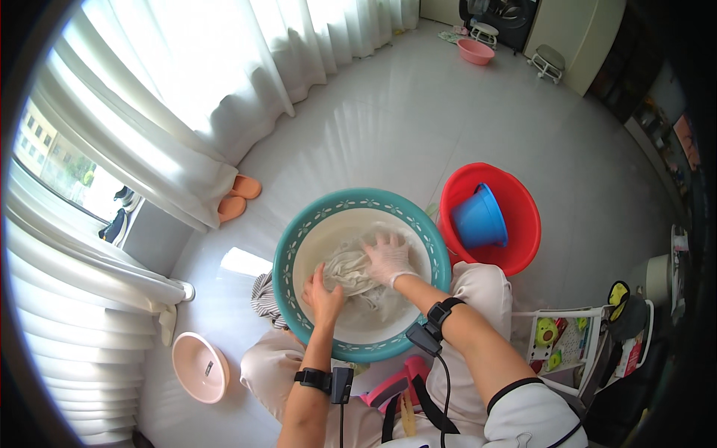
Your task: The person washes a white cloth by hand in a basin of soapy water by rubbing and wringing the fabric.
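Crumpled whitish cloth midway between edges of round teal-rimmed plastic basin, left hand at cloth's left side, fingers curved, grip unclear, right hand over right side, fingers spread wide.

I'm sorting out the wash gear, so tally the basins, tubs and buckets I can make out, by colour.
Teal: 1, the patterned basin
Red: 1, the tub
Blue: 1, the bucket inside the tub
Pink: 2, the pale basin at lower left and the far basin at top
Total: 5
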Demonstrator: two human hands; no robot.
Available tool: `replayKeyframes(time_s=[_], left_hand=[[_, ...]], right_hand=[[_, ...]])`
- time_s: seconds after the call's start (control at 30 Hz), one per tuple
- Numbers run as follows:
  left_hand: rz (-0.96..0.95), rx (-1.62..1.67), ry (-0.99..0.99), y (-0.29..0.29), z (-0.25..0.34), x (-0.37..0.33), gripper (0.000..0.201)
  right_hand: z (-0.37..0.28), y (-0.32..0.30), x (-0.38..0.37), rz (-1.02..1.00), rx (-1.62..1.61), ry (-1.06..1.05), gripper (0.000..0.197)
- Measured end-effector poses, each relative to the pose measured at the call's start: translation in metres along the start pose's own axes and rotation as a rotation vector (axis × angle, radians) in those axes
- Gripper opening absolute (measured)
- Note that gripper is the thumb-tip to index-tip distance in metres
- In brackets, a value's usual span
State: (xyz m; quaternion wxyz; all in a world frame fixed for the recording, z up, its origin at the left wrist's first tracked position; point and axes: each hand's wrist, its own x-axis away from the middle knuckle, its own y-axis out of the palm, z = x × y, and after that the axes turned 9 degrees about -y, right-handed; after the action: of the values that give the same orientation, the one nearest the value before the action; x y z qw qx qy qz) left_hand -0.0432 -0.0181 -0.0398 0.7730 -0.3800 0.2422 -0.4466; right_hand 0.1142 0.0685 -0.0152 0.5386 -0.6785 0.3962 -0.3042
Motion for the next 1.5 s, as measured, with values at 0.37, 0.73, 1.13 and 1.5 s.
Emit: replayKeyframes(time_s=[0.37, 0.73, 1.13, 1.5], left_hand=[[-0.61, 1.688, -1.033, -0.013, 0.001, -0.017, 0.044], [-0.762, 1.753, -0.739, 0.021, -0.009, -0.002, 0.036], [-0.17, 0.792, -0.509, 0.008, -0.006, -0.007, 0.034], [-0.71, 1.676, -0.997, 0.01, -0.018, -0.016, 0.058]], right_hand=[[-0.059, -0.035, 0.023, -0.313, -0.977, -0.047, 0.041], [-0.067, -0.057, 0.039, 0.263, -0.405, -0.487, 0.023], [0.005, -0.005, -0.01, -0.056, -0.107, 0.032, 0.041], [-0.05, -0.015, 0.022, -0.295, -1.092, -0.093, 0.041]])
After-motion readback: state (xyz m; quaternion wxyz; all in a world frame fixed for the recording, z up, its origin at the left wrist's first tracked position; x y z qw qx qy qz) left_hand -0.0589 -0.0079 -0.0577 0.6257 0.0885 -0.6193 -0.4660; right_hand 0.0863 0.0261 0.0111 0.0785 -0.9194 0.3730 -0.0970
